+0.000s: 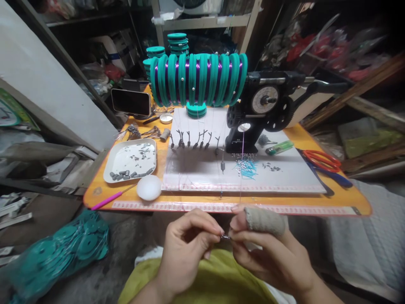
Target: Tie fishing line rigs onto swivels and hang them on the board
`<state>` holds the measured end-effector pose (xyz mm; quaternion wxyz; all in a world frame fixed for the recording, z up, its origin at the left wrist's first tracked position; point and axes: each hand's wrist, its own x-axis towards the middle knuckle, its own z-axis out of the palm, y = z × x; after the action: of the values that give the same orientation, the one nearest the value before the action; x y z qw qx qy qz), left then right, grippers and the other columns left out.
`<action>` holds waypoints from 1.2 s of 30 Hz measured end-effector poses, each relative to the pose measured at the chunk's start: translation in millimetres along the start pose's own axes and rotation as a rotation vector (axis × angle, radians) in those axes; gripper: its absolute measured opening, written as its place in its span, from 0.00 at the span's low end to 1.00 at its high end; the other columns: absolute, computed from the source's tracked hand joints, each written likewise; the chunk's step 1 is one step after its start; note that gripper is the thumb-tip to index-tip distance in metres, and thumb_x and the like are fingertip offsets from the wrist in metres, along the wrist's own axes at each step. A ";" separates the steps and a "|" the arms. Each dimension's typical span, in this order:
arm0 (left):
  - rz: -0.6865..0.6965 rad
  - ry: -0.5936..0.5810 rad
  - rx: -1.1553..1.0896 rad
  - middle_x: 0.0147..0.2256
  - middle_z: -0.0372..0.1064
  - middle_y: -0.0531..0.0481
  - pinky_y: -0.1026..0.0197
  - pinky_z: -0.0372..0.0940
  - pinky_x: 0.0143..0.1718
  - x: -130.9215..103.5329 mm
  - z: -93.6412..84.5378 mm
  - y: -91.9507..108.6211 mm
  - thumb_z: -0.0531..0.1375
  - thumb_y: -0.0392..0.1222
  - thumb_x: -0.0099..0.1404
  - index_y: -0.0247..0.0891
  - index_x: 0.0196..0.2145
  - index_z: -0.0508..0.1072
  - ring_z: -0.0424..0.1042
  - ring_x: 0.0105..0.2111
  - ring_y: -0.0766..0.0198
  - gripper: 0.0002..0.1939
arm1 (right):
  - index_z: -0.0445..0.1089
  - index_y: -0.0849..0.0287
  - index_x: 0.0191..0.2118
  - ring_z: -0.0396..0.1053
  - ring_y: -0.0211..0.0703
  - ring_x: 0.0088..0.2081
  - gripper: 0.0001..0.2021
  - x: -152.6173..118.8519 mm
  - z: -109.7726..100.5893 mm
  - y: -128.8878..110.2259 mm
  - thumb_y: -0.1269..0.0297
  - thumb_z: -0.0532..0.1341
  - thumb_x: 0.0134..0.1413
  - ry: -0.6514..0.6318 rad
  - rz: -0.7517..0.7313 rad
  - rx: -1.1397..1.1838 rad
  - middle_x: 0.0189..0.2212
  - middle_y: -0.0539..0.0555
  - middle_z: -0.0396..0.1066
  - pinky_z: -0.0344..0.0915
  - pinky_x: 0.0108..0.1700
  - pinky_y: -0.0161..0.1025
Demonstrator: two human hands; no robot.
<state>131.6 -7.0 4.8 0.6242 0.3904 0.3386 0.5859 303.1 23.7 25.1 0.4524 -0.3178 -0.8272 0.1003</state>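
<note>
My left hand (186, 249) pinches one end of a tiny, shiny dark piece (225, 237), too small to name, just in front of the table edge. At its other end are the closed fingertips of my right hand (275, 253), which wears a grey cloth sleeve (265, 221) on one finger. Thin line runs from near my hands up toward a row of teal spools (199, 80) wound with purple line. Beneath the spools hang several dark weights (201, 144) with forked tops, and a lower one (222, 165) hangs apart.
A black crank machine (265, 101) carries the spools. The white board (196, 173) bears beads and blue bits (248, 168), with a green cutter (280, 147) behind. Left are a white tray (109, 164) of grey weights, a white dome (148, 188) and a pink-handled tool (107, 200). Red-handled scissors (321, 160) lie right.
</note>
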 end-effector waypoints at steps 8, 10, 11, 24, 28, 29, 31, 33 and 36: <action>-0.032 0.004 0.047 0.26 0.69 0.52 0.71 0.56 0.19 2.3 -16.2 7.5 0.70 0.38 0.59 0.43 0.29 0.82 0.60 0.20 0.75 0.02 | 0.71 0.61 0.38 0.75 0.40 0.36 0.10 4.1 7.8 -13.3 0.81 0.60 0.54 -0.086 -0.061 0.130 0.33 0.55 0.74 0.76 0.38 0.32; 0.041 0.031 0.153 0.25 0.70 0.52 0.70 0.58 0.19 1.9 -21.8 12.0 0.70 0.38 0.58 0.42 0.29 0.82 0.61 0.20 0.74 0.01 | 0.70 0.60 0.39 0.75 0.41 0.37 0.10 6.2 13.2 -17.8 0.81 0.59 0.54 -0.075 -0.027 0.153 0.34 0.56 0.73 0.76 0.38 0.33; 0.079 0.055 0.197 0.24 0.70 0.51 0.70 0.58 0.19 1.2 -24.4 14.1 0.70 0.38 0.58 0.42 0.29 0.83 0.61 0.20 0.73 0.00 | 0.70 0.60 0.39 0.75 0.41 0.37 0.10 7.4 16.3 -20.3 0.80 0.59 0.54 -0.071 -0.005 0.167 0.34 0.56 0.73 0.76 0.38 0.34; 0.710 0.571 1.319 0.38 0.71 0.44 0.49 0.65 0.48 -12.8 -98.2 34.8 0.62 0.34 0.63 0.41 0.44 0.77 0.69 0.43 0.55 0.11 | 0.70 0.60 0.38 0.75 0.42 0.37 0.09 9.0 48.7 -30.7 0.80 0.59 0.54 -0.024 -0.009 0.156 0.35 0.57 0.73 0.75 0.39 0.35; 0.277 0.751 1.658 0.47 0.66 0.35 0.35 0.56 0.53 -4.4 -138.5 53.2 0.59 0.45 0.65 0.37 0.44 0.76 0.62 0.50 0.41 0.13 | 0.70 0.60 0.37 0.75 0.41 0.37 0.09 5.7 48.7 -24.5 0.80 0.59 0.54 -0.020 0.015 0.148 0.36 0.57 0.72 0.75 0.39 0.33; 0.214 0.735 1.657 0.45 0.67 0.36 0.34 0.55 0.52 -3.1 -144.8 57.9 0.59 0.45 0.65 0.38 0.40 0.76 0.62 0.50 0.40 0.11 | 0.70 0.60 0.37 0.75 0.41 0.37 0.08 5.3 48.4 -24.3 0.80 0.59 0.55 -0.017 0.021 0.150 0.35 0.56 0.72 0.75 0.39 0.33; 0.176 0.694 1.618 0.40 0.69 0.39 0.32 0.53 0.52 -2.1 -152.7 65.8 0.59 0.45 0.64 0.39 0.33 0.75 0.64 0.47 0.40 0.08 | 0.70 0.60 0.37 0.75 0.41 0.37 0.08 5.1 47.2 -24.9 0.80 0.59 0.55 -0.009 0.045 0.153 0.35 0.56 0.72 0.75 0.38 0.33; 0.214 0.686 1.547 0.37 0.69 0.41 0.34 0.53 0.53 -3.5 -153.3 69.4 0.59 0.43 0.63 0.40 0.31 0.72 0.65 0.46 0.41 0.06 | 0.70 0.59 0.37 0.74 0.41 0.37 0.08 5.0 45.7 -25.9 0.79 0.59 0.55 0.010 0.083 0.158 0.35 0.56 0.72 0.74 0.38 0.33; 0.308 0.733 1.378 0.36 0.68 0.45 0.45 0.63 0.48 -11.0 -135.1 61.9 0.54 0.43 0.68 0.40 0.35 0.67 0.69 0.42 0.49 0.06 | 0.69 0.59 0.36 0.74 0.41 0.38 0.07 2.3 44.8 -26.1 0.78 0.60 0.55 0.046 0.155 0.186 0.36 0.55 0.71 0.74 0.39 0.34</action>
<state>-17.2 -5.2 -3.8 0.0030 0.5134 0.7509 0.4155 254.4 10.3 13.0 0.4895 -0.3395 -0.7768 0.2041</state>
